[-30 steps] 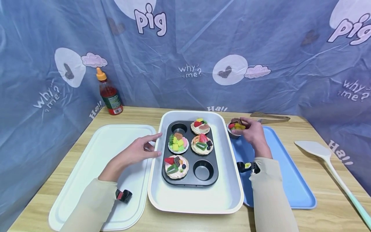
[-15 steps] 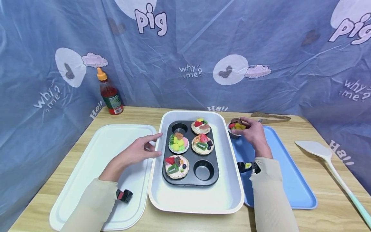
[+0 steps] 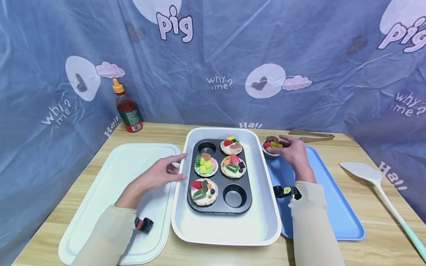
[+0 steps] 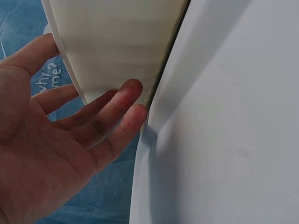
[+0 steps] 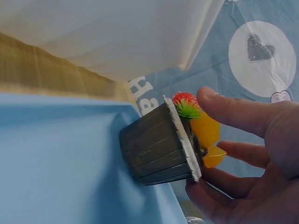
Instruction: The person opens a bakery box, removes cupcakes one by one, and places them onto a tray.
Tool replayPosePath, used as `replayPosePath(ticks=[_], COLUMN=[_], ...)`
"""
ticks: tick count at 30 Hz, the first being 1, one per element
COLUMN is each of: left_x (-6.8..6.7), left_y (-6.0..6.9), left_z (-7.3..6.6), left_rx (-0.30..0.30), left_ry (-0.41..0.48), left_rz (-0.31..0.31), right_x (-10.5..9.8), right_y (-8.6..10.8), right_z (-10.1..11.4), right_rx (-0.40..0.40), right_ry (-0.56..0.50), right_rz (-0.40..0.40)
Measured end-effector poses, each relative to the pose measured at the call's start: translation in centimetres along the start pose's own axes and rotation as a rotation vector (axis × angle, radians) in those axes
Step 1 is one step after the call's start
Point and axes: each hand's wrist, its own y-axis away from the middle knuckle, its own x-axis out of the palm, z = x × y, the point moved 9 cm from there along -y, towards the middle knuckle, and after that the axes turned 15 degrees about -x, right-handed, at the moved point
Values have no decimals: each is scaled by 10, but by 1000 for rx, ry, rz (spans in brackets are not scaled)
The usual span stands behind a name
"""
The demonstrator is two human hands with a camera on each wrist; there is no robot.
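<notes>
A fruit-topped toy cupcake (image 3: pixel 272 145) in a dark cup with a white rim stands at the far left corner of the blue tray (image 3: pixel 332 207). Around its topping are the spread thumb and fingers of my right hand (image 3: pixel 294 153), with the thumb straight beside the red berry in the right wrist view; whether they touch is hard to tell. My left hand (image 3: pixel 158 173) has its fingers spread at the left rim of the white bin (image 3: pixel 229 231). Inside the bin lies a dark muffin pan (image 3: pixel 247 173) with several toy tarts, two of its cups empty.
A white tray (image 3: pixel 133 155) lies under the left forearm. A red sauce bottle (image 3: pixel 129 112) stands at the back left. Tongs (image 3: pixel 313 135) lie at the back right, and a white spatula (image 3: pixel 366 171) lies at the far right. A patterned blue cloth hangs behind the table.
My right hand has shifted slightly right, its fingers easing away from the cupcake, which stays in place. The left hand has not visibly moved.
</notes>
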Motion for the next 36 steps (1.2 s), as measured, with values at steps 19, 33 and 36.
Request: replayPosePath(ticks=[19, 33, 36], left_x=[0, 1, 1], left_y=[1, -1, -1], left_z=[-1, -1, -1], left_rx=[-7, 4, 0], left_ry=[0, 14, 19], left_rz=[2, 6, 6], right_x=[-37, -16, -8], right_y=[16, 21, 21], right_z=[34, 86, 95], right_rx=[0, -168, -203], right_ry=[-129, -240, -275], right_rz=[-180, -88, -74])
